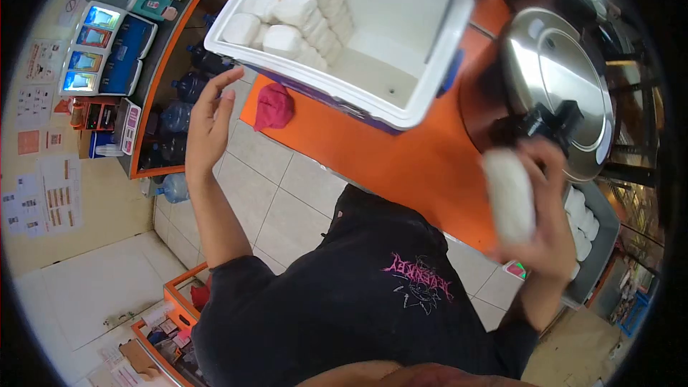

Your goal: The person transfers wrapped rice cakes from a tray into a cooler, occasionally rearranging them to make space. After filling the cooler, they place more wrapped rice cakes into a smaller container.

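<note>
My right hand [548,204], blurred by motion, is wrapped round a white rounded packet [509,193] over the right part of the orange counter. My left hand [208,125] holds nothing; its fingers are apart, just outside the near left corner of a white-lined cooler box [330,89]. Inside the box, several similar white packets [283,39] are stacked against its left end, while the bare floor of the box shows on the right. What the packets contain is hidden. More white packets [579,208] lie in a grey tub [605,233] at the right.
A large lidded steel pot [559,79] stands right of the box on the orange counter [373,158], with a black object [555,125] at its near edge. A pink cloth [274,107] lies by the box. Shelves with water bottles [175,116] stand at the left.
</note>
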`<state>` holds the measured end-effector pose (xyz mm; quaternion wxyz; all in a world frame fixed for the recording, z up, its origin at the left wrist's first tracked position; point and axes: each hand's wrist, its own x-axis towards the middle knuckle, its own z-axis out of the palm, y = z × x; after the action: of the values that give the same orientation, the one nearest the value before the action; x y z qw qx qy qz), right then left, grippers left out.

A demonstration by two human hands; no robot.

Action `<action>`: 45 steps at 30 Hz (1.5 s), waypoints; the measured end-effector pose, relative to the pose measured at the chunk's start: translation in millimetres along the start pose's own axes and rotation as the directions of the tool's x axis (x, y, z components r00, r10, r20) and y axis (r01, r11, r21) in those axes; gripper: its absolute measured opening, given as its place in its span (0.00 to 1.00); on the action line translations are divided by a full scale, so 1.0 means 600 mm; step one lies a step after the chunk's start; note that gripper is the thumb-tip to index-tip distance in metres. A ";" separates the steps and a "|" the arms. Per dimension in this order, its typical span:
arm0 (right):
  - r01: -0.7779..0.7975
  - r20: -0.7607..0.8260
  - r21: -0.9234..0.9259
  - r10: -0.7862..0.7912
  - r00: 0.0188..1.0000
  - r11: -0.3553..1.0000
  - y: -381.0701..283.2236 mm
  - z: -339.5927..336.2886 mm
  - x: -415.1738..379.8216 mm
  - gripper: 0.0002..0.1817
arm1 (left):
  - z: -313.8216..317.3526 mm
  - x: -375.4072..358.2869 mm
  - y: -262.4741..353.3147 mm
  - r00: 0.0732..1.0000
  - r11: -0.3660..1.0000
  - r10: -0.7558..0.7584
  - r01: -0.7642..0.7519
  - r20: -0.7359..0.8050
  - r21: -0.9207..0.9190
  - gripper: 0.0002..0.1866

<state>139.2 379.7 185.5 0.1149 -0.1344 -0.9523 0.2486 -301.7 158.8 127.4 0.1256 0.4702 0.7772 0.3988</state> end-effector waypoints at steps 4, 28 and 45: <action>-0.168 0.017 0.552 0.191 0.981 0.817 -0.050 0.137 0.337 0.50 | -0.045 -0.004 -0.072 1.000 0.988 -0.024 0.023 -0.005 -0.154 0.17; -0.429 0.087 0.595 0.476 0.875 0.679 0.027 0.396 0.662 0.60 | -0.045 0.161 -0.150 0.895 0.871 0.429 -0.373 0.124 -0.319 0.16; -0.821 -0.359 0.506 0.930 0.079 0.265 0.039 0.076 -0.420 0.20 | 0.220 0.030 0.187 0.660 0.791 0.567 -0.270 0.493 -0.548 0.17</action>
<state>366.9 300.0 96.6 0.2481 -0.7384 -0.5561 0.2897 -165.0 266.9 127.8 0.3825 0.7065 0.4460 0.3945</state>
